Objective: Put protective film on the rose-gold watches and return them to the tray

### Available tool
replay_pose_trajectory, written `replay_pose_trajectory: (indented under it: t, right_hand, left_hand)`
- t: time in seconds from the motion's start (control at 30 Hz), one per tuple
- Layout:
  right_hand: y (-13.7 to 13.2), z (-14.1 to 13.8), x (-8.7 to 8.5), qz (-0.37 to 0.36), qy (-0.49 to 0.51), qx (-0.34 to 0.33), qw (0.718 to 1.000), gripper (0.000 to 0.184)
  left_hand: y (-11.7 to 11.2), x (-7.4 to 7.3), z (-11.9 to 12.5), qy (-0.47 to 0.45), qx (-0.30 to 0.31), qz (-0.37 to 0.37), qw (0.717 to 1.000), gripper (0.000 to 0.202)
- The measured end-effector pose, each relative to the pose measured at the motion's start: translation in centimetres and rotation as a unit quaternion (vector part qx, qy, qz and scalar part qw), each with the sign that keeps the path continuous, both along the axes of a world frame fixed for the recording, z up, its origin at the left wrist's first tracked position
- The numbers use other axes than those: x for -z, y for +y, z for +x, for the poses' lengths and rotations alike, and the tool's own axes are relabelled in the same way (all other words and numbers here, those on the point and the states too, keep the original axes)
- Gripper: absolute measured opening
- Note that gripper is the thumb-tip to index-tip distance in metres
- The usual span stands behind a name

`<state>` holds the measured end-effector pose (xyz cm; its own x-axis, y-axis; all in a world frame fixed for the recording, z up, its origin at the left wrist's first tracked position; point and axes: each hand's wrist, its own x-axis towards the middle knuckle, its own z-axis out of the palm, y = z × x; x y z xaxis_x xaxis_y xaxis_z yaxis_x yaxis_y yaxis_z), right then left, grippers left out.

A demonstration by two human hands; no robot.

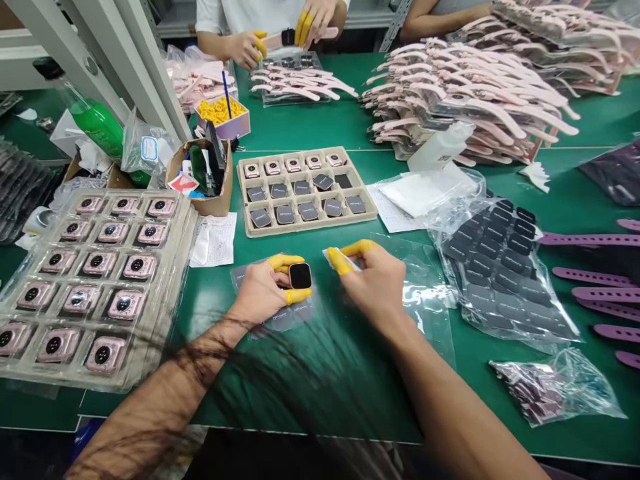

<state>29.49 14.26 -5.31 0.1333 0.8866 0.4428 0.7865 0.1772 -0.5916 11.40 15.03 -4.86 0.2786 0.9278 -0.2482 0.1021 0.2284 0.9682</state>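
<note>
Between the yellow-covered fingertips of my left hand (267, 287) is a square watch case (301, 275), its dark screen facing up. Under and around that hand lie several grey film stickers (283, 321) on the green table. To the right, my right hand (373, 280) pinches a folded white wipe (356, 264) between thumb and finger, both in yellow finger cots. The two hands are apart, and the wipe does not touch the watch case. Just beyond them stands a beige tray (310, 230) holding pink watch cases in its back row and grey-covered ones in front.
Stacked trays of pink watch cases (100, 263) stand at left. A plastic bag of dark stickers (493, 260), a white bottle (440, 147) and piled pink straps (465, 93) lie at right. Opposite, a co-worker's hands (313, 20) hold a strapped watch. Hair strands cross the lower view.
</note>
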Motion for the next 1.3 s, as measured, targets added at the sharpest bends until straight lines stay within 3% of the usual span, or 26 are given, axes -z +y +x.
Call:
replay_pose_trajectory:
  t: [0.17, 0.3, 0.4, 0.5, 0.57, 0.7, 0.77, 0.8, 0.87, 0.93, 1.0, 1.07, 1.13, 1.3]
  right_hand:
    - [-0.1, -0.4, 0.2, -0.046, 0.032, -0.088, 0.995, 0.024]
    - [0.8, 1.8, 0.5, -0.138, -0.070, -0.001, 0.988, 0.024]
    - [0.3, 2.2, 0.6, -0.091, -0.013, -0.012, 0.996, 0.023]
    - [-0.4, 0.2, 0.6, -0.025, 0.058, -0.141, 0.988, 0.021]
    - [-0.2, -0.8, 0.7, -0.023, 0.048, -0.168, 0.984, 0.021]
    - [1.0, 1.1, 0.9, -0.058, -0.016, 0.012, 0.998, 0.025]
    - [1.1, 2.7, 0.6, -0.045, -0.049, 0.044, 0.997, 0.023]
    - [0.9, 3.3, 0.3, -0.028, -0.059, 0.023, 0.998, 0.022]
    - [0.4, 3.8, -0.1, -0.015, -0.054, -0.108, 0.993, 0.023]
    - [0.0, 3.6, -0.2, -0.060, -0.036, -0.286, 0.956, 0.030]
    - [-0.1, 3.1, 0.1, -0.117, -0.047, -0.381, 0.916, 0.042]
    - [0.0, 2.6, 0.7, -0.133, -0.077, -0.367, 0.917, 0.044]
    - [0.2, 2.2, 1.3, -0.119, -0.085, -0.337, 0.930, 0.034]
    - [0.2, 1.4, 2.0, -0.071, -0.018, -0.339, 0.938, 0.015]
  left_hand:
    - [0.0, -0.1, 0.0, 0.006, 0.006, -0.007, 1.000, 0.059]
    - [0.2, -0.3, -0.1, 0.010, -0.002, -0.018, 1.000, 0.059]
    - [0.3, -0.3, -0.2, 0.012, 0.000, -0.015, 1.000, 0.059]
    - [0.2, 0.0, -0.3, 0.002, 0.011, -0.009, 1.000, 0.062]
    - [0.1, 0.1, -0.2, -0.012, 0.017, -0.015, 1.000, 0.062]
    - [0.0, -0.2, -0.1, -0.016, 0.004, -0.027, 1.000, 0.059]
    - [0.2, -0.4, -0.1, -0.025, -0.011, -0.034, 0.999, 0.060]
    - [0.3, -0.5, -0.1, -0.037, -0.027, -0.041, 0.998, 0.061]
    - [0.7, -0.7, -0.2, -0.089, -0.070, -0.065, 0.991, 0.063]
    - [1.1, -0.7, -0.4, -0.157, -0.116, -0.088, 0.977, 0.063]
    - [1.3, -0.7, -0.6, -0.203, -0.138, -0.104, 0.964, 0.061]
    - [1.4, -0.6, -0.7, -0.217, -0.136, -0.117, 0.960, 0.058]
    - [1.3, -0.6, -0.8, -0.218, -0.125, -0.135, 0.958, 0.057]
    - [1.2, -0.9, -0.9, -0.202, -0.098, -0.170, 0.959, 0.060]
